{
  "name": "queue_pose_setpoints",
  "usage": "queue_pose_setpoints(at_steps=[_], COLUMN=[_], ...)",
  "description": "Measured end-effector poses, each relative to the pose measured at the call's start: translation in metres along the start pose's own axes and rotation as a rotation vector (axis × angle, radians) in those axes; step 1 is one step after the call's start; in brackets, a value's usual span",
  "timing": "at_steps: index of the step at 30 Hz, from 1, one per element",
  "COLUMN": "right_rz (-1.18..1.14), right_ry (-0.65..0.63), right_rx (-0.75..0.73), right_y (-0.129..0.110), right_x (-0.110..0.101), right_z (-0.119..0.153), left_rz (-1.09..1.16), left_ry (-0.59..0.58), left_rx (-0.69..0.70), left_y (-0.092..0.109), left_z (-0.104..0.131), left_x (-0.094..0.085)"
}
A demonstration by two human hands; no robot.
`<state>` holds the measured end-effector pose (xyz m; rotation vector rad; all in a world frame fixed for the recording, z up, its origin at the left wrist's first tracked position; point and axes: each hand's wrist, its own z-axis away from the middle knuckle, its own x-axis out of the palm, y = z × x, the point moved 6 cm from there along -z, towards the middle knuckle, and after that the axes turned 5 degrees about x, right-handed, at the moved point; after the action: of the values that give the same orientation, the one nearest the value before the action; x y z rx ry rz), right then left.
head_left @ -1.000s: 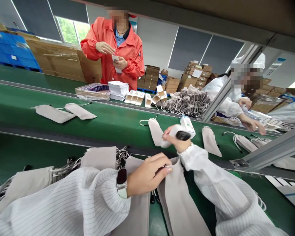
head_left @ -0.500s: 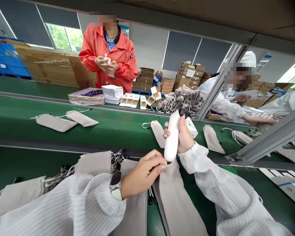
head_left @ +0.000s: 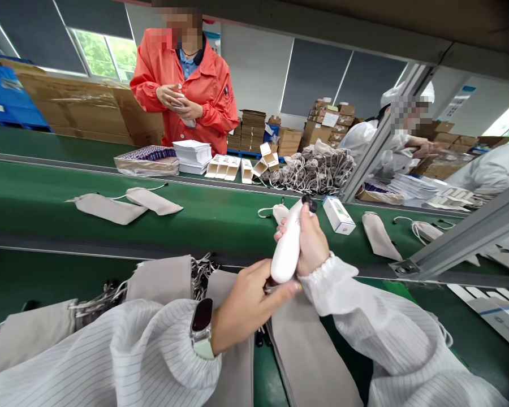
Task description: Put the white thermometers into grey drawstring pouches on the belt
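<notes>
My right hand is wrapped round a white, rounded handheld device with a black end. The device tilts, its black end up and its round end down at the mouth of a grey drawstring pouch. At that mouth is my left hand, thumb and fingers spread around the pouch's edge; the fingertips are partly hidden behind the device. More flat pouches lie under it. Beside my left sleeve are stacked grey pouches with bunched cords.
On the green conveyor lie loose pouches and a small white box. Behind it are a pouch heap, open boxes and paper stacks. A metal post rises at right. A co-worker in red stands opposite.
The device has shifted left and down and tilts more. My left thumb and fingers have spread apart at the pouch mouth. The white box behind my right hand is now uncovered.
</notes>
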<state>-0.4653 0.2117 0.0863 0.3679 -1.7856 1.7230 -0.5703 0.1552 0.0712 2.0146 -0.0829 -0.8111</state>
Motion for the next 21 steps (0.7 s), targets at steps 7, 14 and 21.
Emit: queue_pose_setpoints(at_steps=[7,14,21], right_rz=[-0.027,-0.015,0.008], right_ry=[0.018,0.012,-0.041], right_rx=[-0.008,0.019,-0.091], right_y=[0.013,0.015,0.003], right_x=[0.005,0.006,0.012], right_z=[0.005,0.006,0.012], left_rz=[-0.012,0.02,0.052], left_ry=[0.127,0.059,0.048], left_rx=[-0.087,-0.048,-0.109], left_y=[0.002,-0.001,0.0], left_z=[0.01,0.009,0.005], left_x=[-0.001,0.004,0.004])
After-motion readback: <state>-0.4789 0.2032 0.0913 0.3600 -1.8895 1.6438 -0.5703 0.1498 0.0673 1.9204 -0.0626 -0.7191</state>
